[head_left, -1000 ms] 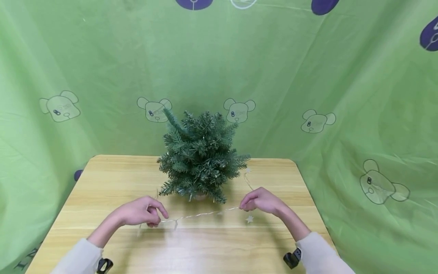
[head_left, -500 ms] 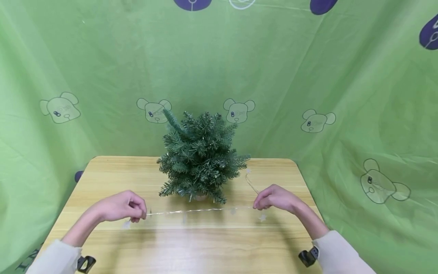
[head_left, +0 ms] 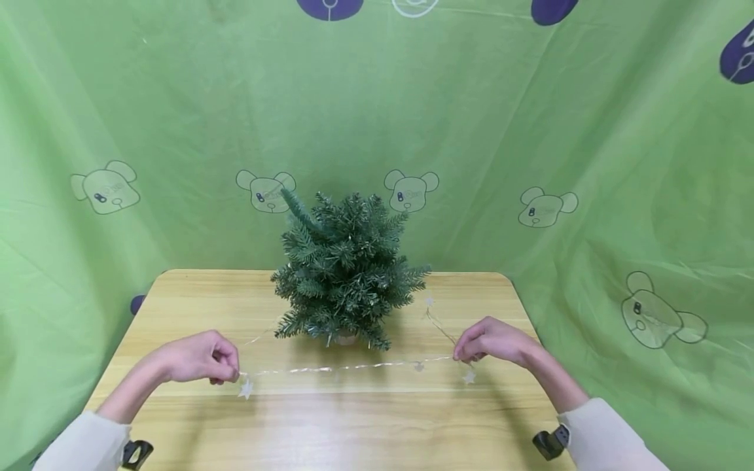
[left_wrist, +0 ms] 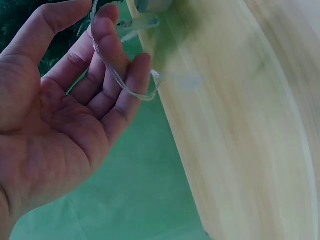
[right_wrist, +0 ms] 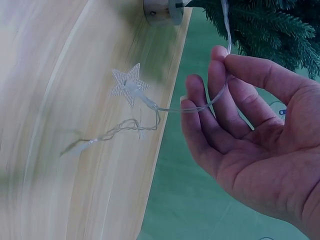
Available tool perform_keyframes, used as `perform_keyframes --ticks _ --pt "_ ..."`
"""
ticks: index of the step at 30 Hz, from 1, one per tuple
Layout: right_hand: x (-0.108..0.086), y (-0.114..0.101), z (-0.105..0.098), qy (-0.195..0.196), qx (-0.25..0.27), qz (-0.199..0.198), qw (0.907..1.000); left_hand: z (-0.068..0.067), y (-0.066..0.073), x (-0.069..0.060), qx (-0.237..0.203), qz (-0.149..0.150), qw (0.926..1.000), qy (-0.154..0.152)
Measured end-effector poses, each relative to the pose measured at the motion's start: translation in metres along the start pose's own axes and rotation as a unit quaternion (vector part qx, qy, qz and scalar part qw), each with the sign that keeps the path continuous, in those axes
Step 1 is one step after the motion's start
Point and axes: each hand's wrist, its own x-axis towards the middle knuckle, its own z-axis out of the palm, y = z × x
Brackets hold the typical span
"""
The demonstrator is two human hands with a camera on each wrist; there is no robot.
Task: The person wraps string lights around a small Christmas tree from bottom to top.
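Observation:
A thin clear string of star lights (head_left: 312,369) is stretched between both hands, in front of a small green Christmas tree (head_left: 350,268). On the left, my left hand (head_left: 203,358) pinches the wire between thumb and fingers. One clear star (head_left: 245,388) dangles just beside it. At the other end my right hand (head_left: 491,341) pinches the wire too. In the right wrist view a star (right_wrist: 131,85) hangs below those fingers, and a twisted length of wire trails off from it. The wire also runs back toward the tree's right side, ending at another star (head_left: 429,301).
The tree stands on a pale round base (head_left: 344,339) toward the back of the wooden table (head_left: 353,432). Behind and around the table hangs a green cloth (head_left: 353,118) printed with bear heads. Each sleeve carries a black wrist camera (head_left: 550,443).
Both hands have moved apart, the left one to the left and the right one to the right. The string between them is now longer. The tree has stayed in place.

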Motion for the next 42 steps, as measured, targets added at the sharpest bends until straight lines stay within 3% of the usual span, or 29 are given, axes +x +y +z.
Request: perform_keyframes --ticks 6,17,21,29,42 --pt "-0.004 -0.001 -0.006 -0.010 0.020 -0.004 0.9998 -0.014 0.006 -0.007 0.040 0.001 0.9991 0.016" --pt "-0.009 -0.011 -0.014 -0.014 0.014 -0.002 0.9998 -0.037 0.039 -0.022 0.106 0.016 0.9938 0.029" --pt "-0.012 -0.013 -0.017 -0.014 0.008 0.000 0.9999 -0.039 0.054 -0.027 0.122 0.039 0.9913 0.030" --pt "-0.018 -0.016 -0.021 -0.037 0.007 0.007 0.9993 -0.038 0.078 -0.033 0.158 0.067 0.9852 -0.001" --pt "-0.027 -0.028 -0.046 -0.037 -0.026 0.003 0.9990 -0.041 0.111 -0.035 0.164 0.125 0.9785 0.009"
